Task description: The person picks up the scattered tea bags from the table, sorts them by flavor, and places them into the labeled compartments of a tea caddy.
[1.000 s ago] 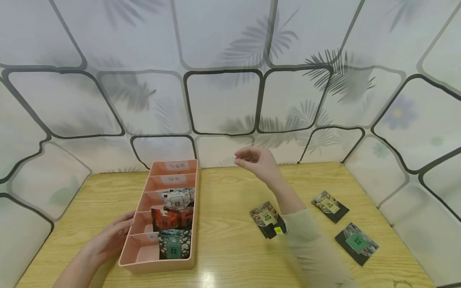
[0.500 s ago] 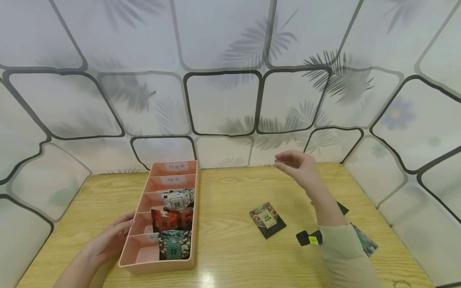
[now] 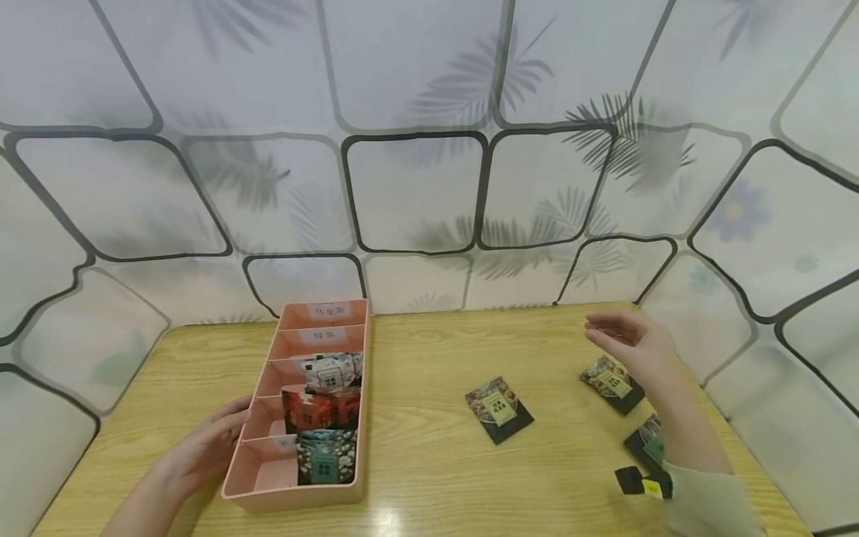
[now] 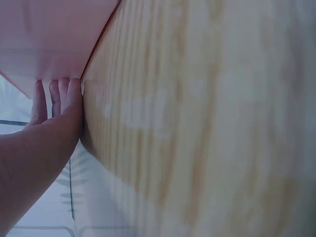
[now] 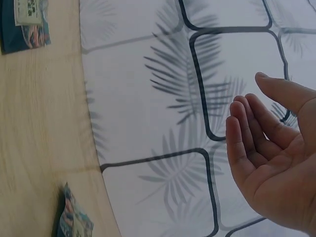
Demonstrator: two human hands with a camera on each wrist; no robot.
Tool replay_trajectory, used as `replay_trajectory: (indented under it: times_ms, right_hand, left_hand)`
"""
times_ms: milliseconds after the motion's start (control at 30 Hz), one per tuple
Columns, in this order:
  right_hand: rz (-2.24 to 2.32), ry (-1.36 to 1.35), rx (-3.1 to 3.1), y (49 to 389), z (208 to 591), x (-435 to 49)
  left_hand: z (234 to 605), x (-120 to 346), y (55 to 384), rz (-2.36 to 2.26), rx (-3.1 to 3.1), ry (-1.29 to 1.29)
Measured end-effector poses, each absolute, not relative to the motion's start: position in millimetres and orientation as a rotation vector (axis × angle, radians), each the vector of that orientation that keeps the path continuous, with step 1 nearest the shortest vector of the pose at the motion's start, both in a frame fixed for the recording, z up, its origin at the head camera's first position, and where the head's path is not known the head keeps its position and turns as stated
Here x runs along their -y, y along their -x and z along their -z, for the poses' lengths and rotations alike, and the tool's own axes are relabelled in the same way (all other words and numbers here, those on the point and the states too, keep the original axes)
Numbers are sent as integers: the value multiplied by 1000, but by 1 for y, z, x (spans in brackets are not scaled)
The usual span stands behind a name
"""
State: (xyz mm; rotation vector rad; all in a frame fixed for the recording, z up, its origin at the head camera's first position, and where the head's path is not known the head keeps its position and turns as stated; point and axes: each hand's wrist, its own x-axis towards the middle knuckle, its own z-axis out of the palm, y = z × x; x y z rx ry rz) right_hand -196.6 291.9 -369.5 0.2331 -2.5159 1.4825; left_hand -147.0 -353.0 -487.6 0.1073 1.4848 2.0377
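A long pink divided box stands on the left side of the table. My left hand rests against its left outer wall; in the left wrist view the extended fingers touch the pink side. My right hand is raised over the table's right part, holding nothing, fingers loosely bent and thumb apart. Below and beside it lie a packet with a yellow label and a green-labelled packet, partly hidden by my forearm. Another yellow-labelled packet lies right of the table's middle.
Inside the box, white packets, red packets and dark packets with a teal label fill separate compartments. Paper labels mark some compartments. A patterned curtain surrounds the wooden table.
My right hand has moved rightward, from above the middle of the table to above the right-hand packets. My left hand, the box and the packets have stayed in place.
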Motion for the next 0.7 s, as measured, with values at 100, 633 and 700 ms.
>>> replay_trajectory:
  times_ms: [100,633,700]
  right_hand:
    - [-1461,-181,2519,185,372,-308]
    - [-1497,146,2543,135,398,-384]
    - [-1497,203,2541,130,403,-391]
  left_hand:
    - [488,353,147,-2030,-1506,-83]
    - [487,352,146,-2065,-1489,-128]
    - [487,352,147,-2069,-1478,-144]
